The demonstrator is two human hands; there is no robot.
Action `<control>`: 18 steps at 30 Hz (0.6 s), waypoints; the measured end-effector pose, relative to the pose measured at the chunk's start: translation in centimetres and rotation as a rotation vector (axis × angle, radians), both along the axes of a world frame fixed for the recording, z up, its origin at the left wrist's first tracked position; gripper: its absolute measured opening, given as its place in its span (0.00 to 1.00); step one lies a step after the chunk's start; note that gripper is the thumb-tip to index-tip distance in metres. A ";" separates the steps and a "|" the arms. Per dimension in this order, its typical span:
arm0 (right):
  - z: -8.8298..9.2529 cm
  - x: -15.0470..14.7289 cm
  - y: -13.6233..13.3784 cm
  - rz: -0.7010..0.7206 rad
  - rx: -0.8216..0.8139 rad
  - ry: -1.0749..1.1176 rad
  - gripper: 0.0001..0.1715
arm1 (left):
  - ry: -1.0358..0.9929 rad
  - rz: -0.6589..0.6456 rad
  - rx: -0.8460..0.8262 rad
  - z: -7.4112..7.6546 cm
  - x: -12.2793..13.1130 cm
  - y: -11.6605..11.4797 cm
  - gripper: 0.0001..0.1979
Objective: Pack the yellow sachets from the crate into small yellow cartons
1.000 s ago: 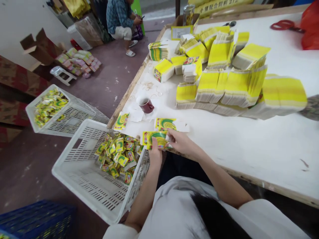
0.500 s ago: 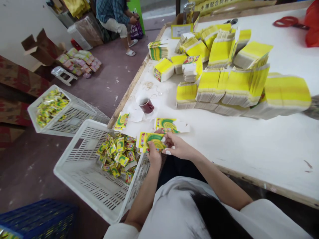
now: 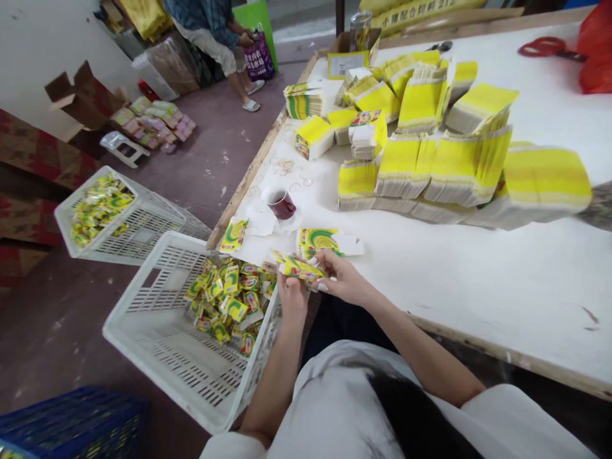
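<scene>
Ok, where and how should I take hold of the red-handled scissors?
Probably best by the red handles, coming from picture left: the scissors lie flat, handles leftward, and their dark blades point right, toward the red plastic.

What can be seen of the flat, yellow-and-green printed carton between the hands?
The flat, yellow-and-green printed carton looks like thin card, with small red patches in its print. It is tilted, so its face shows at a slant and its lettering can't be read. The bare left hand holds its left part; the bare right hand is at its right end. It is near the white table's edge. Whether its ends are closed is unclear.
</scene>
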State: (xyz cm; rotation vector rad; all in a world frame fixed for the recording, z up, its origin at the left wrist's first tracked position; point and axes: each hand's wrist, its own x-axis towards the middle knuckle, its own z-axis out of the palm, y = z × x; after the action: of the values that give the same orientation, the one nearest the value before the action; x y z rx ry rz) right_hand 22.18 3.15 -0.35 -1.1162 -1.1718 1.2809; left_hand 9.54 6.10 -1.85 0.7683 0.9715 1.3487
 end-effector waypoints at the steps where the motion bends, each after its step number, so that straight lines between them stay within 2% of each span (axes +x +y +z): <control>1: 0.0 0.3 0.1 -0.018 0.020 -0.001 0.14 | 0.034 0.014 0.019 -0.2 -0.2 0.0 0.25; 4: -0.3 1.2 0.2 -0.062 0.059 -0.046 0.06 | 0.168 0.043 0.072 -0.6 -0.7 0.3 0.16; 6: -0.7 2.0 0.2 -0.132 0.136 -0.145 0.05 | 0.240 0.003 0.076 -0.7 -1.4 0.7 0.15; 9: -1.2 3.7 0.4 -0.268 0.322 -0.441 0.12 | 0.262 -0.058 0.125 0.1 -3.1 1.7 0.21; 11: -1.1 4.5 0.4 -0.287 0.427 -0.666 0.15 | 0.284 -0.097 0.224 1.0 -4.3 2.4 0.27; 12: -0.9 4.6 0.4 -0.256 0.477 -0.752 0.16 | 0.346 -0.154 0.275 1.6 -4.7 2.6 0.31; 14: -0.4 4.2 0.1 -0.148 0.591 -0.837 0.15 | 0.545 -0.366 0.325 2.5 -5.1 2.6 0.39; 16: -0.2 3.2 -0.2 -0.069 0.684 -0.824 0.11 | 0.735 -0.589 0.286 3.0 -4.6 2.1 0.42; 17: -0.3 2.6 -0.4 -0.095 0.685 -0.791 0.13 | 0.800 -0.654 0.251 3.0 -4.2 1.7 0.40; 18: -0.6 2.2 -0.4 -0.186 0.631 -0.742 0.18 | 0.845 -0.656 0.218 2.9 -3.8 1.4 0.38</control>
State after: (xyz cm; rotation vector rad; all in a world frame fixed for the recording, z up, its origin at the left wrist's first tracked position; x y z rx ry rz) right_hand 24.36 2.72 -0.93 -1.1931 -1.7950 0.2696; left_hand 5.74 7.47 1.06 1.7257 1.0651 0.5293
